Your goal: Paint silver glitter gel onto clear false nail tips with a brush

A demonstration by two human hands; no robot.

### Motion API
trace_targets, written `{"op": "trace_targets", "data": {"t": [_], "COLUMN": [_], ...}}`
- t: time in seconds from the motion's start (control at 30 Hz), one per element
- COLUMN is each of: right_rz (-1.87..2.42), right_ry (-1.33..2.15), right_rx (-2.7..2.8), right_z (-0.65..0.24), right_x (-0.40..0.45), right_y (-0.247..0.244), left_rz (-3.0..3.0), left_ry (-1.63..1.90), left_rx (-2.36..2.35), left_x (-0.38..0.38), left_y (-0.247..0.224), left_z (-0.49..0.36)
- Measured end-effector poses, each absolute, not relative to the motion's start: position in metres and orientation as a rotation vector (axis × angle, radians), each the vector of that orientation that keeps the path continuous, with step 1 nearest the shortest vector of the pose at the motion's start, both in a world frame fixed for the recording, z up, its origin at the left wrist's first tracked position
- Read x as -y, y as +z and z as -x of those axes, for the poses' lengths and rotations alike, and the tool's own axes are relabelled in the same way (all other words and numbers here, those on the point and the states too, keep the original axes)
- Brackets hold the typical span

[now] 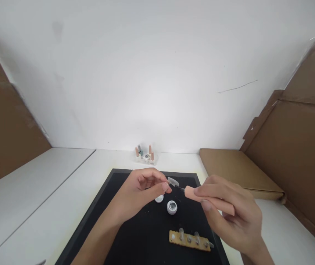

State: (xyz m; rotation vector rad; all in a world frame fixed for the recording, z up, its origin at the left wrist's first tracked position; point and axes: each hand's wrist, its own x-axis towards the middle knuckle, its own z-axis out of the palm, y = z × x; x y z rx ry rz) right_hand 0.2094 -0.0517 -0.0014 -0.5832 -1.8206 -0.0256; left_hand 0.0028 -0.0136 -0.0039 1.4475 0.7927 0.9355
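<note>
At the near edge of the black mat [143,235], a yellowish display strip [176,241] was seen, set with a row of clear nail tips, several of them raised. Above its right end, a peach-handled nail brush [215,203] was gripped by the right hand [231,211], the handle being pinched between thumb and fingers and its dark bristle end pointed left. Facing it, a clear false nail [173,182] was held by the left hand [147,191] between thumb and forefinger, over the mat. The hands were kept apart from each other; the brush end was placed right at the nail's lower edge, but whether it was touched could not be told.

Beneath the gap between the hands, a small white jar [172,208] with grey, glinting contents was placed, and a white lid [159,198] was partly hidden by the left hand. To the right, a flat cardboard box [234,169] was laid on the white table [179,157]. Farther back, nail polish bottles [152,157] were grouped before the white wall [157,81].
</note>
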Motion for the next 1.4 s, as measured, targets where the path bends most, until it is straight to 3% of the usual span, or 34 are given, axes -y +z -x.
{"op": "trace_targets", "data": {"t": [1.4], "right_rz": [0.6], "right_ry": [-0.099], "right_rx": [1.83], "right_z": [-0.2031], "right_x": [0.0528], "right_y": [0.0042], "left_rz": [-1.475], "left_ry": [0.917], "left_rx": [-0.794], "left_x": [0.0126], "left_y": [-0.0028], "left_z": [-0.0017]}}
